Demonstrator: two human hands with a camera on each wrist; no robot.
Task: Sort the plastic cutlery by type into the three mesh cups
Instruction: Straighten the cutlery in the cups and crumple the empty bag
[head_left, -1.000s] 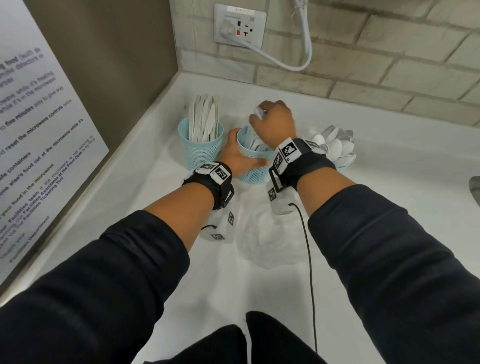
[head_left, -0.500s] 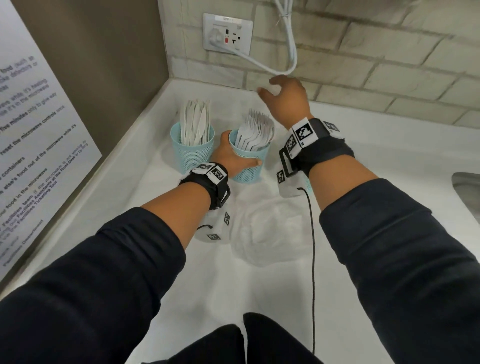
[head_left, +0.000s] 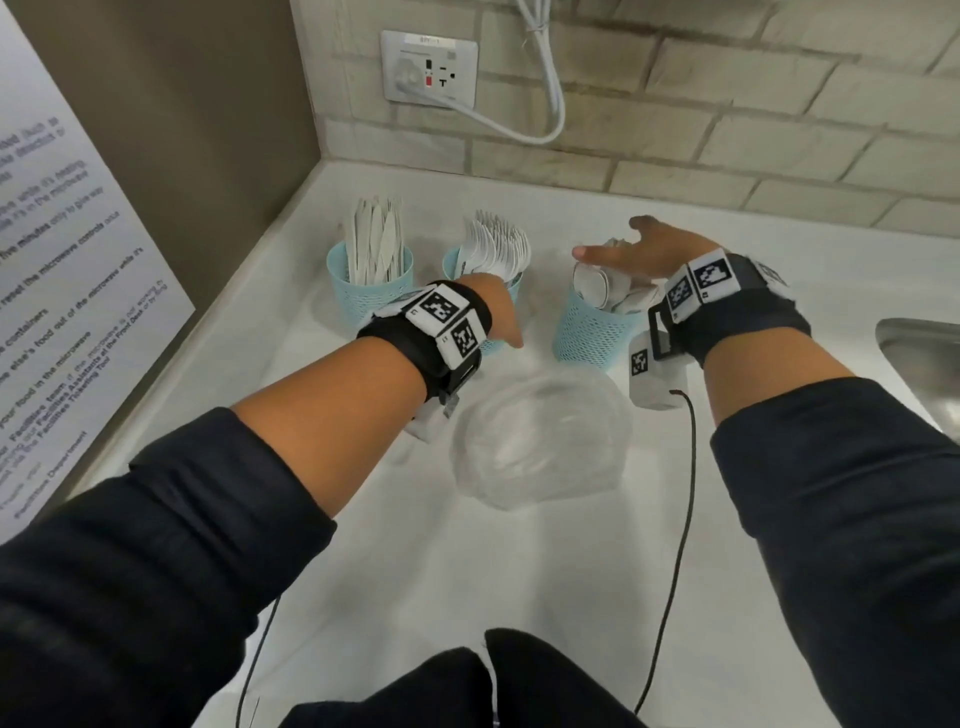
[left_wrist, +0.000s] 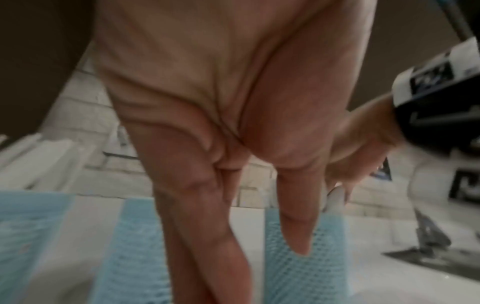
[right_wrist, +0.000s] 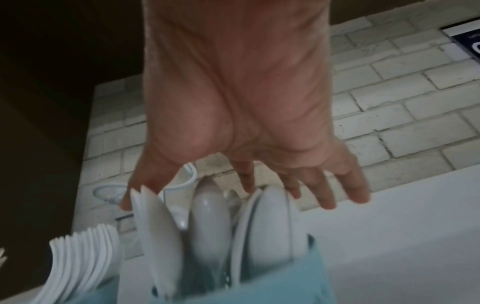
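Observation:
Three light blue mesh cups stand in a row near the back wall. The left cup (head_left: 370, 291) holds white knives, the middle cup (head_left: 498, 345) white forks (head_left: 496, 244), the right cup (head_left: 592, 332) white spoons (head_left: 597, 286). My left hand (head_left: 506, 327) hangs in front of the middle cup with straight fingers (left_wrist: 202, 226) and grips nothing. My right hand (head_left: 634, 249) hovers flat and spread just over the spoons (right_wrist: 210, 222). In the right wrist view a white piece with a jagged tip (right_wrist: 153, 226) stands among the spoons.
A crumpled clear plastic bag (head_left: 540, 441) lies on the white counter (head_left: 519, 571) just in front of the cups. A steel sink (head_left: 924, 364) is at the right edge. A wall outlet (head_left: 428, 67) with a white cable sits behind; a printed panel stands at the left.
My right hand has swung from above the fork cup to over the spoon cup. My left hand has let go of the middle cup, its fingers now straight.

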